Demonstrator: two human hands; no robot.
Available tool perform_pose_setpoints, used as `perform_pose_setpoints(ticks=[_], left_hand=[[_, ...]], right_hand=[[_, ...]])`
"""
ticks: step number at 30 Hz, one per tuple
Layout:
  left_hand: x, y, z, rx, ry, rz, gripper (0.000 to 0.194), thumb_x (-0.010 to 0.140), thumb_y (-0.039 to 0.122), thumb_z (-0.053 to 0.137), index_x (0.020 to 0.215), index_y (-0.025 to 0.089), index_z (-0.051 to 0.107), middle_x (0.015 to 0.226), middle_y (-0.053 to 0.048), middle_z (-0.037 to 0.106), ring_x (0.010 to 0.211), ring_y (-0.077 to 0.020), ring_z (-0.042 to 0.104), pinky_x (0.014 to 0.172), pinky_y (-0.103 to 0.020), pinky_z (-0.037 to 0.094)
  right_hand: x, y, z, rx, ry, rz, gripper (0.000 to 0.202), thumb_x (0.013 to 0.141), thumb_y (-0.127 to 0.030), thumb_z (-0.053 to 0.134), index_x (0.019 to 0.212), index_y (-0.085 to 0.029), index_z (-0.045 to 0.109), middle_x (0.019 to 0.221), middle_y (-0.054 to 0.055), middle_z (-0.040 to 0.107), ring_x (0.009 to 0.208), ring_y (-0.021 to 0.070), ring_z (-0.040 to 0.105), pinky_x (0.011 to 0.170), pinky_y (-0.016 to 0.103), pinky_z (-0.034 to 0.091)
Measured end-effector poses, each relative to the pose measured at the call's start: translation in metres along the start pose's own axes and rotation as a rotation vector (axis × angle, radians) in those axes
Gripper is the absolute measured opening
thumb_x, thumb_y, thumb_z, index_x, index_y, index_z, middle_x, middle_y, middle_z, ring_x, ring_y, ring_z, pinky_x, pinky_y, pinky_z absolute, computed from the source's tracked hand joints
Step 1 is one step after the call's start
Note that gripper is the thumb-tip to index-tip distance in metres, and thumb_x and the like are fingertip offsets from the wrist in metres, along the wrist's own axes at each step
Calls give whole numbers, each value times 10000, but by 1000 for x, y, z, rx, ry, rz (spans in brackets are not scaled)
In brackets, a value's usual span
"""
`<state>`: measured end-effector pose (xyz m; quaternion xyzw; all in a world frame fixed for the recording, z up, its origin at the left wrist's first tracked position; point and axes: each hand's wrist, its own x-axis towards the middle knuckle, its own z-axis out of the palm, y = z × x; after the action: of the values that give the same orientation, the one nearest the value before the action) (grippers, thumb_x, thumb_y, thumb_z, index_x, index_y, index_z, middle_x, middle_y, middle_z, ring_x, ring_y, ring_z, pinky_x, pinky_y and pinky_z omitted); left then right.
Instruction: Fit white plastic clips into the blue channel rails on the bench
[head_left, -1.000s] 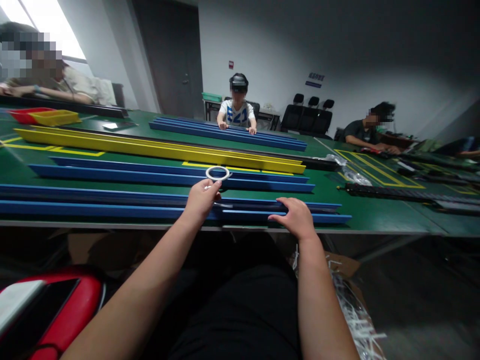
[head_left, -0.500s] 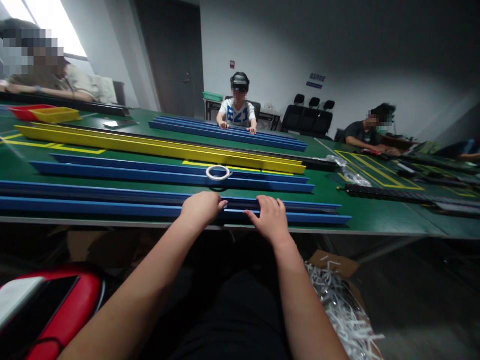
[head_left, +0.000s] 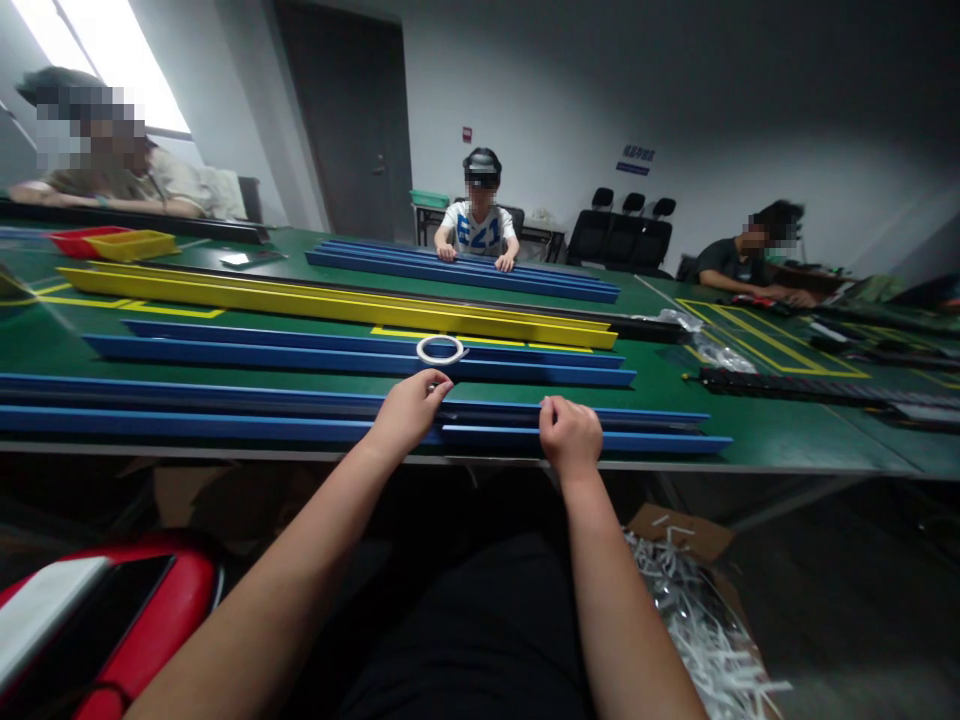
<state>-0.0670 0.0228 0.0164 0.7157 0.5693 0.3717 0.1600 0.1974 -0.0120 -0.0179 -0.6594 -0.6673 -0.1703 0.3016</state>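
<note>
Along the front of the table lies a long blue channel (head_left: 225, 426) with two raised sides and a dark strip inside. Over it, my left hand (head_left: 409, 410) is closed, thumb and forefinger pinched; whatever they hold, if anything, is too small to name. To the right, my right hand (head_left: 571, 435) is curled into a loose fist above the same channel, its fingertips hidden. Just beyond my left hand, a white roll of tape (head_left: 440, 349) rests on a second blue channel (head_left: 315, 358).
Behind lie a yellow channel (head_left: 337, 305) and further blue channels (head_left: 465, 276), where a person (head_left: 480, 225) sits. Red (head_left: 75, 241) and yellow trays (head_left: 135, 244) stand at left. A box of white paper strips (head_left: 697, 610) is below right, a red stool (head_left: 172, 590) below left.
My right hand has moved right along the channel and its spread fingers have curled in. My left hand has risen slightly, its thumb and forefinger now together. The view has shifted a little.
</note>
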Motion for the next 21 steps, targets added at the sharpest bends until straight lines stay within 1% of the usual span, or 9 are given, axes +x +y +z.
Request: perform_pose_setpoints(ticks=[3,6,9,11,13,15,17,19,21], left_hand=[[-5,3,0,136,41,26,350,849,576,540,887,258,681,759,-23,695,692,-195,614,614,-284,366],[-11,6,-2,316,35,74,468,791,695,541,837,245,660,745,-43,683,668,-204,601,579,-290,333],[-15,7,-4,462,12,74,569,775,774,469,785,230,636,741,-62,680,665,-206,603,562,-288,318],[-16,7,-7,520,-26,61,579,781,775,456,782,225,637,760,-71,689,690,-209,615,569,-283,324],[-15,6,-10,538,-95,41,559,779,757,482,811,225,652,786,-74,701,714,-214,625,576,-279,333],[-12,6,-14,516,-173,19,554,776,751,487,851,234,671,795,-70,710,716,-217,627,578,-277,339],[-8,5,-16,482,-250,3,588,781,774,437,838,244,686,766,-65,709,689,-216,619,578,-280,340],[-5,6,-16,457,-329,5,632,771,805,397,768,245,691,714,-65,697,651,-214,603,571,-284,334],[-3,5,-13,424,-376,32,628,753,810,418,720,242,685,675,-61,682,621,-209,585,557,-286,320]], right_hand=[[0,27,-7,-40,13,74,421,994,-366,326,903,-207,705,814,70,704,778,208,604,826,335,344],[2,50,-12,-53,23,116,406,986,-357,342,904,-207,710,831,67,712,782,205,605,814,326,339],[3,62,-15,-48,17,126,391,981,-348,355,901,-202,708,829,66,710,796,200,607,816,320,337],[4,62,-16,-50,4,138,383,977,-350,366,893,-195,705,817,71,707,797,199,605,818,322,337],[5,55,-18,-41,-3,141,368,972,-353,384,889,-188,702,828,77,709,817,203,604,825,328,338],[4,41,-19,2,11,110,338,967,-348,405,927,-189,701,903,79,718,896,211,603,859,335,340],[2,20,-20,74,53,41,310,970,-334,415,1032,-211,693,1055,67,713,1039,215,578,939,347,326],[-2,-3,-19,118,64,-41,308,973,-344,426,1125,-240,673,1204,49,675,1182,225,515,1022,375,285],[-6,-23,-16,134,39,-94,320,972,-372,442,1187,-264,652,1262,34,652,1231,235,484,1060,406,253]])
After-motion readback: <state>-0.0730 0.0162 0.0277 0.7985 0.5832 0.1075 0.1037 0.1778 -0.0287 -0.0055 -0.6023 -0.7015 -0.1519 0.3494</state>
